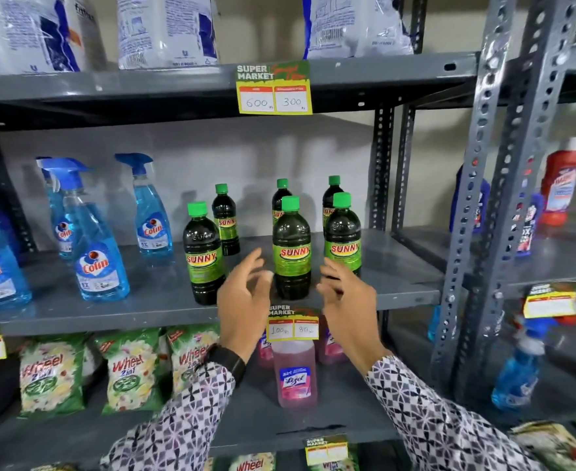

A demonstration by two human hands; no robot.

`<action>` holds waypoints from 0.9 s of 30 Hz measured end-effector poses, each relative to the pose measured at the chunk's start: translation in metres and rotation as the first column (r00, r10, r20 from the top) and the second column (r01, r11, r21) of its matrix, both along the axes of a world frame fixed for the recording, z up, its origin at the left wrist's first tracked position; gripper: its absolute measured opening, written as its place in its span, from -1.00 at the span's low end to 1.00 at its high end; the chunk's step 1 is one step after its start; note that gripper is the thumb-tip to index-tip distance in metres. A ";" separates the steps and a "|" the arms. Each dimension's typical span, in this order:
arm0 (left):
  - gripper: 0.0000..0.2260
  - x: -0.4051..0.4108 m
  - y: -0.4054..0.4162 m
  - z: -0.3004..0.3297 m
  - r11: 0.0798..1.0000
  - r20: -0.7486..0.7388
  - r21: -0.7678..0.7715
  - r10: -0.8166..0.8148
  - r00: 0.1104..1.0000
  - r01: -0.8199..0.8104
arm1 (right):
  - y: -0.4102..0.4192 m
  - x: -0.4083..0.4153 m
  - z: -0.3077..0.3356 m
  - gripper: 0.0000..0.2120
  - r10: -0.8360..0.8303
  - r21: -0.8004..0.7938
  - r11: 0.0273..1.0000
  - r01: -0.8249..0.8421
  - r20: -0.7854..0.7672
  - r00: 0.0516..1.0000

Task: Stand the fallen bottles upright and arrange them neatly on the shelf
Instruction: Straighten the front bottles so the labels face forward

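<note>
Several dark bottles with green caps and green "SUNNY" labels stand upright on the grey middle shelf (pixel 164 300). Three form a front row: left (pixel 203 254), middle (pixel 291 249) and right (pixel 342 239). Three more stand behind, at back left (pixel 224 220), back middle (pixel 281 198) and back right (pixel 331 195). My left hand (pixel 244 300) hovers open just left of the front middle bottle, fingers spread, touching nothing. My right hand (pixel 346 300) is open on that bottle's right, in front of the right bottle's base. None of the bottles lies down.
Blue Colin spray bottles (pixel 96 239) stand on the same shelf to the left. White detergent bags (pixel 167 28) fill the shelf above. Below are Wheel packets (pixel 130 372) and pink Lizol bottles (pixel 295 372). A perforated steel upright (pixel 477 198) and a neighbouring rack stand right.
</note>
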State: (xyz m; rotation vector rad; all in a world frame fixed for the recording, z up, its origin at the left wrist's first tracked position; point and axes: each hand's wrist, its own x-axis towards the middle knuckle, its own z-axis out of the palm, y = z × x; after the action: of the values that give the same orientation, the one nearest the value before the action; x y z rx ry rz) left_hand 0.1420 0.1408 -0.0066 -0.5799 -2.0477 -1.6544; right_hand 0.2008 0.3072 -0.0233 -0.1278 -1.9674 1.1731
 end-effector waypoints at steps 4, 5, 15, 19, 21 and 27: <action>-0.71 0.038 0.030 -0.001 0.999 -0.112 -0.027 -0.046 0.993 0.043 | 0.035 0.010 0.001 -0.66 -0.165 -0.066 0.985 0.157 -0.145 0.976; -0.68 0.044 0.042 -0.003 0.991 -0.086 -0.093 -0.106 0.991 0.098 | 0.044 0.011 0.004 -0.64 -0.153 -0.072 0.987 0.144 -0.129 0.980; -0.57 0.032 0.117 0.007 0.955 0.156 -0.287 -0.028 0.987 0.073 | 0.091 -0.005 0.015 -0.50 0.136 -0.022 0.991 -0.134 0.129 0.982; -0.54 0.019 0.130 0.007 0.972 0.162 -0.216 -0.057 0.985 0.092 | 0.110 -0.004 0.022 -0.53 0.125 -0.037 0.992 -0.121 0.155 0.980; -0.50 0.016 0.136 0.010 0.969 0.152 -0.213 -0.096 0.984 0.128 | 0.121 -0.001 0.024 -0.52 0.149 -0.049 0.989 -0.142 0.182 0.972; -0.51 0.011 0.144 0.006 0.971 0.117 -0.120 -0.192 0.974 0.205 | 0.136 0.002 0.018 -0.49 0.160 -0.050 0.987 -0.153 0.187 0.969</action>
State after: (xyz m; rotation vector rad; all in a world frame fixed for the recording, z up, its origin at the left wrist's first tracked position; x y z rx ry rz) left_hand 0.1534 0.2850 -0.0008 -0.7817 -2.2506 -1.7012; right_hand 0.2024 0.4433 -0.0055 -0.1079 -2.1566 1.3407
